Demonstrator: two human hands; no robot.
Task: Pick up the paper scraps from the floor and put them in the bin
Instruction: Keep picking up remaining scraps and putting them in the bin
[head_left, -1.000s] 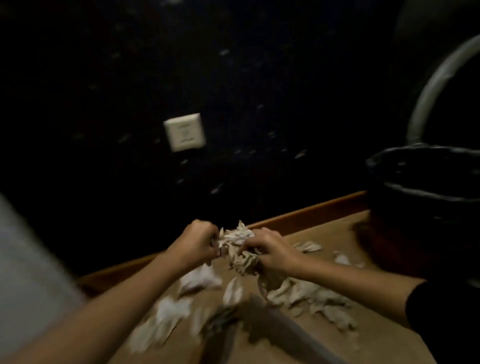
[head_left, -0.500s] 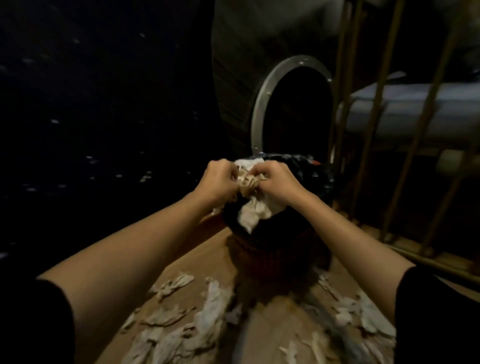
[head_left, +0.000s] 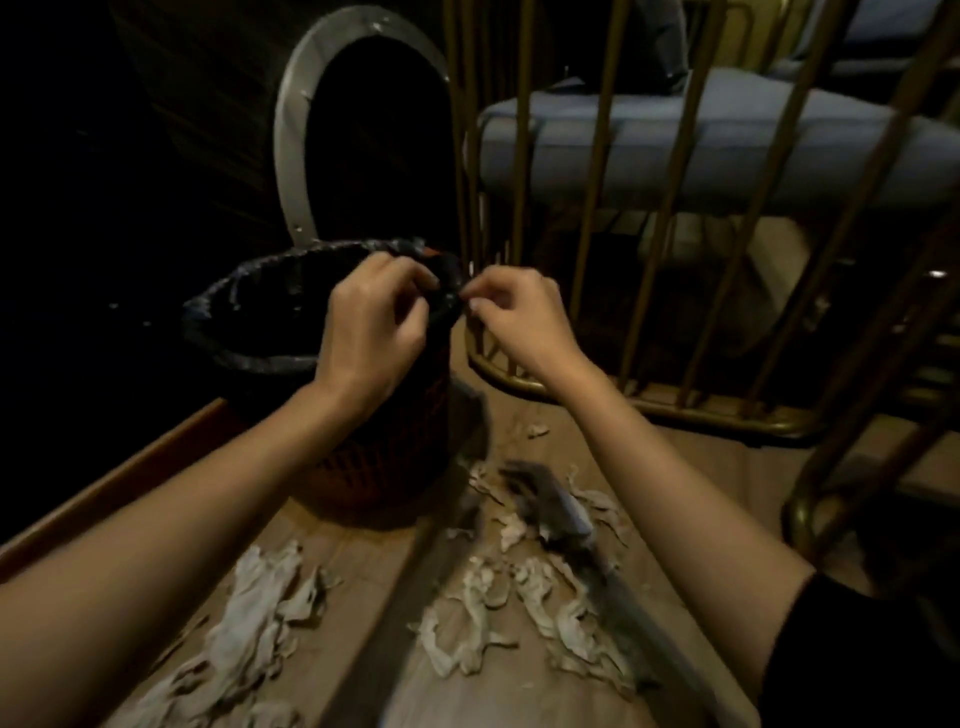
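Note:
A dark mesh bin (head_left: 249, 332) lined with a black bag stands on the wooden floor at centre left. My left hand (head_left: 371, 322) hovers over the bin's right rim with curled fingers and no paper in it. My right hand (head_left: 514, 317) is just right of the rim, its fingertips pinched close together, with nothing visible between them. Several torn paper scraps (head_left: 260, 618) lie on the floor at lower left, and more paper scraps (head_left: 524, 597) lie at lower centre under my forearms.
A brass-coloured metal rack (head_left: 670, 410) with vertical bars stands to the right, holding blue-grey cushions (head_left: 675, 150). A dark oval opening with a pale rim (head_left: 291, 135) is behind the bin. A wooden skirting (head_left: 104, 483) runs along the dark wall at left.
Both hands carried a crumpled bundle of scraps from the floor up to the bin. Now the bundle is gone from my hands, which have parted slightly above the rim.

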